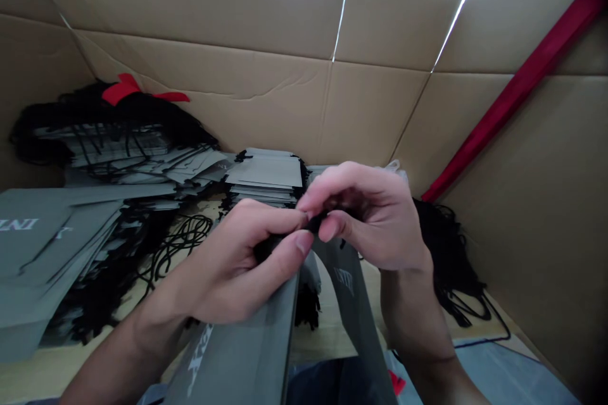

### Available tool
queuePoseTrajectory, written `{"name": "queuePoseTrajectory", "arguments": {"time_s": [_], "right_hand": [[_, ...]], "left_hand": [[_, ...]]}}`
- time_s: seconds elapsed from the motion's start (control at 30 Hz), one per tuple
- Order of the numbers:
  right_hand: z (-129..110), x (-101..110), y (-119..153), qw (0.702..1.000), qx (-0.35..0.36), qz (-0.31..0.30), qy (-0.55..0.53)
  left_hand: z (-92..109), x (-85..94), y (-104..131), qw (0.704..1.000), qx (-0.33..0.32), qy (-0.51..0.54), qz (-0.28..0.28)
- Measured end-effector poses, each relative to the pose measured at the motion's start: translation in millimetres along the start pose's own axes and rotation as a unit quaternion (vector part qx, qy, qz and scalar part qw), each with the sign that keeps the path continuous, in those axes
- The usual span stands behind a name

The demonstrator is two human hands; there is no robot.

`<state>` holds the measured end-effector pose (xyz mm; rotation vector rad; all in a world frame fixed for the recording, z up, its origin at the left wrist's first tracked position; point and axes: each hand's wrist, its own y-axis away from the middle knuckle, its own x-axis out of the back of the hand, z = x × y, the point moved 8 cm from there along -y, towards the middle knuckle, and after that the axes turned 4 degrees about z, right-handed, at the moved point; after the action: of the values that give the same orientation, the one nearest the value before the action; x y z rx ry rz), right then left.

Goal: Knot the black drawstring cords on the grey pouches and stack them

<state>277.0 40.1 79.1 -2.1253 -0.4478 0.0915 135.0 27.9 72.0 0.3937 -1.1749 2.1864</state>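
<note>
My left hand [242, 259] and my right hand [375, 215] meet in front of me, both closed, thumbs against fingers. Between the fingertips is a short piece of black cord [314, 223], partly hidden by the fingers. Below hangs a grey paper bag [251, 348] with white lettering. Its front panel drops under my left hand, while another grey strip with lettering [349, 291] curves down below my right hand. How the cord is joined to the bag is covered by my fingers.
Grey bags with black cords are stacked at the left [33, 253], back left [128, 139] and centre [266, 171]. Loose cords [183, 237] lie between them. A bundle of black cords [449, 259] rests at right. Cardboard walls [237, 69] enclose the table; a red strip [513, 95] slants down the right.
</note>
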Motion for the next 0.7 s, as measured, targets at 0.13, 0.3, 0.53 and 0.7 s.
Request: {"name": "queuePoseTrajectory", "arguments": {"time_s": [0.13,0.3,0.53,0.7], "right_hand": [[-2.3,4.8,-0.3,0.998,0.057,0.022,0.031],[-6.5,3.2,0.0,0.993,0.079,-0.002,0.089],[-15.2,-4.5,0.6,0.977,0.204,-0.006,0.061],[-4.0,-2.9,-0.3,0.983,0.176,0.016,0.052]], "left_hand": [[-5.4,-2.3,-0.7,1.000,0.008,0.010,-0.021],[-5.4,-5.8,0.3,0.999,-0.014,-0.004,-0.033],[-6.3,-16.0,2.6,0.994,0.015,0.072,-0.080],[-8.8,-19.1,2.9,0.991,0.027,0.104,-0.084]]}}
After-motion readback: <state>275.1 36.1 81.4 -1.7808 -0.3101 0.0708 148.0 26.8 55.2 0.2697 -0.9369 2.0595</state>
